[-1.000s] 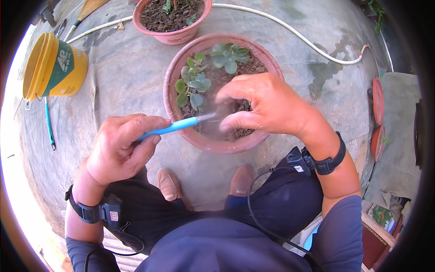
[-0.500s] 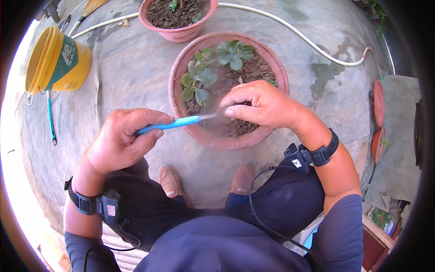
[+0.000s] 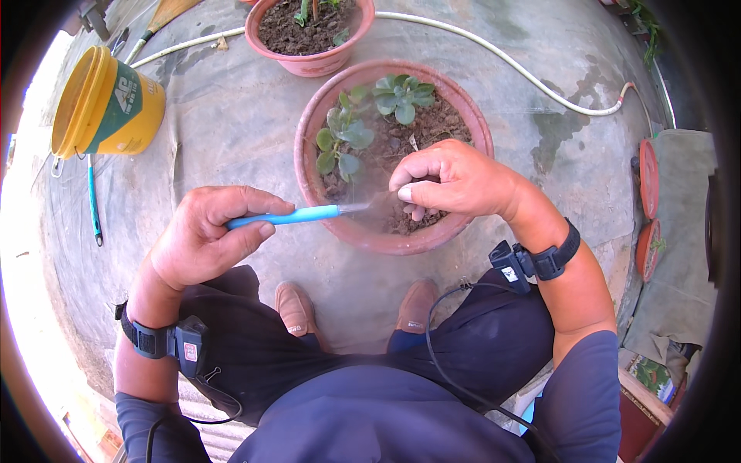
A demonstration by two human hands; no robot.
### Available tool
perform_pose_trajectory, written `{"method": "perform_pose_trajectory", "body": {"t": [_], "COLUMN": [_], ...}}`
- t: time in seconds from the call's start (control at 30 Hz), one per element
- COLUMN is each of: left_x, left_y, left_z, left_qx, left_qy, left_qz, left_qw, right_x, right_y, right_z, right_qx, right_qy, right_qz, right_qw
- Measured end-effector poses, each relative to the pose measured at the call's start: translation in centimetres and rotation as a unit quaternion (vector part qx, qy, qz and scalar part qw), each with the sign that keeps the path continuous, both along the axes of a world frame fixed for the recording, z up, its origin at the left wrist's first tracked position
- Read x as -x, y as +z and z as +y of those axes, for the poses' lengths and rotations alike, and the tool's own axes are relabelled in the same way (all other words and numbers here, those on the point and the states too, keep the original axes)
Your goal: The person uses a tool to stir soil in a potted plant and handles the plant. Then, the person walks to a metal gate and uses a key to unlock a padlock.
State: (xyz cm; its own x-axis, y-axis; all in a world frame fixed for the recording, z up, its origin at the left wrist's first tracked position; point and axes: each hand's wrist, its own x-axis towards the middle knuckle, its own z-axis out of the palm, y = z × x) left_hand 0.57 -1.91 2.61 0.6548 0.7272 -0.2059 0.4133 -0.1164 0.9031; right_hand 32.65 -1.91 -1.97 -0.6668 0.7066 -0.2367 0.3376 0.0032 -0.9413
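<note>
Seen from above, a person's left hand [image 3: 220,228] is pinching a blue tool [image 3: 297,216] by its handle, the thumb closing against the fingers. The tool is pointing right, its thin, pale tip reaching over the near rim of a round pink pot [image 3: 401,245], where a brown blur is hiding the end. The right hand [image 3: 459,181] is hovering over the pot beside that blur, its fingers curling and the thumb and forefinger drawing close; whether they are pinching anything, one cannot tell. Two leafy plants [image 3: 404,100] are growing in the pot's soil [image 3: 450,119]. Beyond, a smaller pot [image 3: 309,67] is standing near a pale hose [image 3: 502,54]; a yellow bucket [image 3: 139,116] is sitting at left.
</note>
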Motion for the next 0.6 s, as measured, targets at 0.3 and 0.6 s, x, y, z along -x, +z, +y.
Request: {"method": "perform_pose_trajectory", "body": {"t": [0.3, 0.6], "left_x": [0.0, 0.1], "left_y": [-0.1, 0.2], "left_z": [-0.3, 0.1], "left_qx": [-0.005, -0.061], "left_qy": [-0.006, -0.070], "left_qz": [-0.007, -0.003], "left_qw": [1.000, 0.996], "right_x": [1.4, 2.8], "right_y": [0.0, 0.6], "right_z": [-0.5, -0.9], "right_qx": [-0.122, -0.014], "right_qy": [0.002, 0.057], "right_qz": [-0.007, 0.007], "right_qw": [0.993, 0.998]}}
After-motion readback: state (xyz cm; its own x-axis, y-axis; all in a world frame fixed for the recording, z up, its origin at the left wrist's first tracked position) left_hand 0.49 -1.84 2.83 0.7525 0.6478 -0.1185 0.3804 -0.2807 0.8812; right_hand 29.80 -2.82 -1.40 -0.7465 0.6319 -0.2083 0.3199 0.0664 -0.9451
